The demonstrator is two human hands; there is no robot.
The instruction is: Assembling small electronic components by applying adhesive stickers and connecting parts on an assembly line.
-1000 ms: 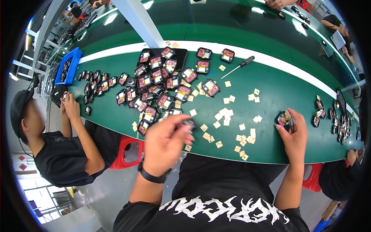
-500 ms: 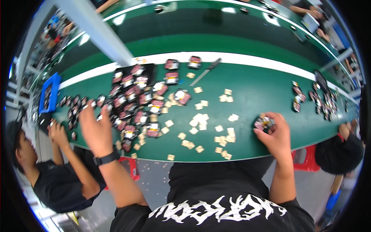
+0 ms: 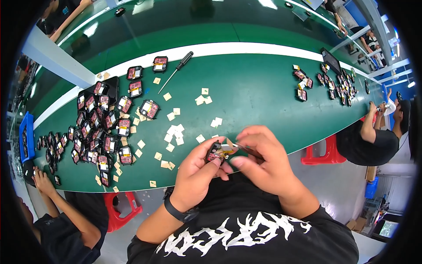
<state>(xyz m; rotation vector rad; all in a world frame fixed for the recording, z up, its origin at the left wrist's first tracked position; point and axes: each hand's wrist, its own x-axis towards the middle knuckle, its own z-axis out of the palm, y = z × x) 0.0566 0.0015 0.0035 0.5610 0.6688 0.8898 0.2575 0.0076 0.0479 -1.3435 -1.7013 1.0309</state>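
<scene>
In front of my chest, my left hand (image 3: 195, 176) is closed around a small black device casing (image 3: 212, 154) with a reddish circuit board and a yellow strip inside. My right hand (image 3: 270, 160) meets it from the right, fingers pinched on a thin dark tool (image 3: 249, 150) that resembles tweezers, mostly hidden by the fingers. Its tip reaches the open casing, beside a small pale piece (image 3: 229, 143). Small cream square pads (image 3: 174, 131) lie scattered on the green table just beyond my left hand.
A heap of similar casings (image 3: 94, 132) covers the left of the table (image 3: 246, 92), partly on a black tray (image 3: 113, 88). A screwdriver (image 3: 178, 68) lies near the far white edge. More casings (image 3: 340, 88) sit far right. Co-workers sit at both sides; a red stool (image 3: 323, 152) stands right.
My left hand has come from the casing heap to my front and now grips the casing that my right hand held. My right hand moved left, now with the thin tool. The view has turned right.
</scene>
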